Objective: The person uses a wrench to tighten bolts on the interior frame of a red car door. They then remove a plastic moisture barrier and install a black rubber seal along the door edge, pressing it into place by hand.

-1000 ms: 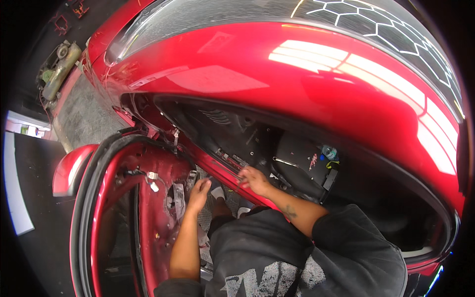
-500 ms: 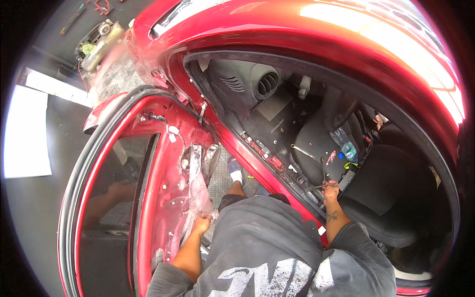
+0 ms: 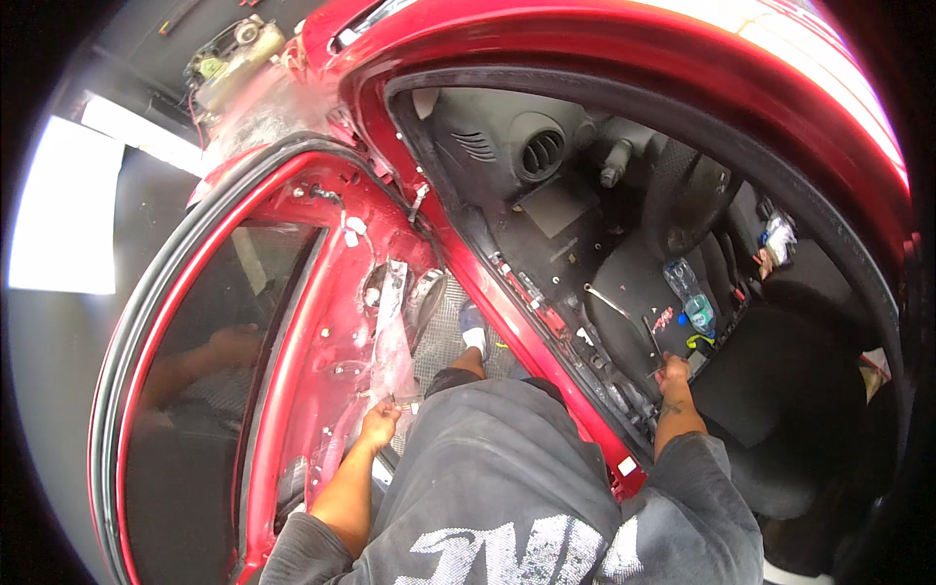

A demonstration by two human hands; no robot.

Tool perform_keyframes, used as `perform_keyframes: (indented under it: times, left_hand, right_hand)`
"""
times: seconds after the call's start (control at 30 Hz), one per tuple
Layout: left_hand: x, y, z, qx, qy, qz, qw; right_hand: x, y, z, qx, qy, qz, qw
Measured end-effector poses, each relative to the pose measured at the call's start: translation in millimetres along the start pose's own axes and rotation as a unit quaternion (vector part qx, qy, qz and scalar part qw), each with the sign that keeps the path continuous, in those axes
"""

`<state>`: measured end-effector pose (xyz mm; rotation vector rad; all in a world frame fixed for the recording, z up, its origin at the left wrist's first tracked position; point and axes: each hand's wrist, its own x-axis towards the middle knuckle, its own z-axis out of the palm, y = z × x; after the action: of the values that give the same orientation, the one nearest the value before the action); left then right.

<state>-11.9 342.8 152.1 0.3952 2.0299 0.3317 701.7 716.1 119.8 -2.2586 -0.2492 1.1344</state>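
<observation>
My left hand [image 3: 380, 421] is at the stripped inner side of a red car door [image 3: 322, 390], by torn clear plastic sheet [image 3: 392, 327], its fingers closed on something I cannot make out. My right hand [image 3: 674, 375] reaches into the cabin beside the black seat [image 3: 741, 400], fingers wrapped round a slim dark tool [image 3: 651, 336]. A silver wrench [image 3: 606, 298] lies on a dark surface above that hand, near a plastic bottle [image 3: 696, 302] and some small pink pieces [image 3: 665, 321].
A red door sill [image 3: 531, 361] crosses diagonally between my body and the interior. The door window [image 3: 205, 331] fills the left side. An air vent [image 3: 543, 154] and footwell are ahead. A loose mechanical part [image 3: 219, 68] rests beyond the door, top left.
My right hand has moved from over the sill farther right into the cabin; my left hand has dropped lower along the door. The view has shifted, showing more of the interior.
</observation>
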Motion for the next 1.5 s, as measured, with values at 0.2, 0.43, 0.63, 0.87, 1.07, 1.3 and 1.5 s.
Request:
perform_keyframes:
  times: [0.2,0.43,0.63,0.87,1.07,1.3,1.5]
  left_hand:
    - [-50.3,25.2,-11.6,0.037,-0.015,-0.021,0.999]
    - [-78.7,22.9,-11.3,0.055,0.010,0.021,0.998]
    - [-92.7,5.6,1.0,0.061,0.012,0.025,0.998]
    - [-61.3,-54.6,35.6,0.050,0.007,0.062,0.997]
    - [-98.2,-71.8,32.6,0.048,0.004,0.045,0.998]
    - [-190.8,-169.1,2.4,-0.093,0.072,0.049,0.992]
    - [-311.6,-410.5,45.9,-0.213,0.100,-0.051,0.971]
  right_hand:
    - [-30.0,-1.0,-3.1,0.042,0.021,-0.002,0.999]
    - [-67.4,21.9,3.6,0.010,-0.007,-0.081,0.997]
    - [-116.8,54.3,17.4,-0.168,0.079,-0.387,0.903]
    - [-176.6,86.0,32.9,-0.349,-0.116,-0.485,0.793]
    - [-152.5,158.6,7.0,-0.358,-0.276,-0.222,0.864]
    - [-135.0,286.9,-44.6,-0.460,-0.271,-0.208,0.820]
    - [-168.0,319.9,-17.4,-0.355,-0.427,-0.079,0.828]
